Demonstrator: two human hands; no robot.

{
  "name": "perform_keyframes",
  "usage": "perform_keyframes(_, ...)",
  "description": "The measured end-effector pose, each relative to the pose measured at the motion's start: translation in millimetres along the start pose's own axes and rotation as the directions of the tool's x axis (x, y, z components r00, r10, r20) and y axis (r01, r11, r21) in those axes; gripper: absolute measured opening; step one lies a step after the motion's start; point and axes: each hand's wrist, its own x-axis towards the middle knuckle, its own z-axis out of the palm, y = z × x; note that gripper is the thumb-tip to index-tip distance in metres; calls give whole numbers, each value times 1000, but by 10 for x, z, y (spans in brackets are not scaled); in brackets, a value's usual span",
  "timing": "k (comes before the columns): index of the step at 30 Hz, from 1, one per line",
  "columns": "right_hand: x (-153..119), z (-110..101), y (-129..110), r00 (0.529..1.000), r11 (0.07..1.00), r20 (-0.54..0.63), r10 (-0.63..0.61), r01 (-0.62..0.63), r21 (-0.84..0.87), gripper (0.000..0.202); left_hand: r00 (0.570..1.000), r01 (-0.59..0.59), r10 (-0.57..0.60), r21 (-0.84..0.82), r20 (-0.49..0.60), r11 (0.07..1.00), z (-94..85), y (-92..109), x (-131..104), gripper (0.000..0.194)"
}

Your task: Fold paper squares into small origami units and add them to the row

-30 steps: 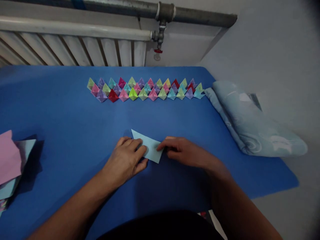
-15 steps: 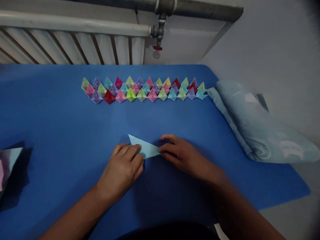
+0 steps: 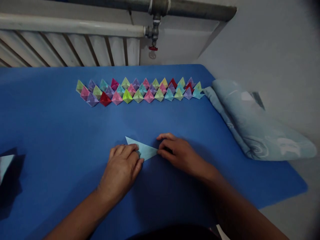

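A light blue sheet of origami paper (image 3: 147, 151), folded into a triangle, lies on the blue table in front of me. My left hand (image 3: 122, 163) presses down on its left part, the fingers curled over the paper and covering some of it. At the right corner my right hand (image 3: 176, 151) pinches the tip between thumb and finger, while its other fingers are bent above the table. One pointed corner of the paper sticks out past my left fingertips.
Rows of small folded paper pieces (image 3: 138, 95) in many colours stand along the back of the blue table (image 3: 62, 133). A rolled light blue blanket (image 3: 250, 123) lies at the right by the wall. Pale paper (image 3: 5, 165) juts in at the left edge. Behind is a radiator (image 3: 75, 30).
The view has shifted slightly to the right. Both hands stay on the folded paper, and the right corner now lies closed flat between my right fingertips.
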Motion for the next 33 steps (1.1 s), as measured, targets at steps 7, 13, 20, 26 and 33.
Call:
perform_keyframes(7,19,34,12,1000,1000,-11,26,-26,15,14,998,59,-59,-27,-3,998,28,18,-7,16)
perform_keyframes(13,11,18,37,999,1000,-32,12,-12,-14,13,993,104,-104,-11,52,994,5,25,-27,17)
perform_keyframes(20,21,58,-72,997,995,-67,41,-47,-85,12,992,-46,23,189,124,981,15,30,-82,46)
perform_keyframes(26,26,189,-178,996,980,-91,15,-33,-198,13,985,-93,51,257,164,962,-19,63,-117,49)
perform_keyframes(33,2,175,-280,996,941,-80,48,-72,-330,21,978,-176,126,334,165,926,-80,63,-233,43)
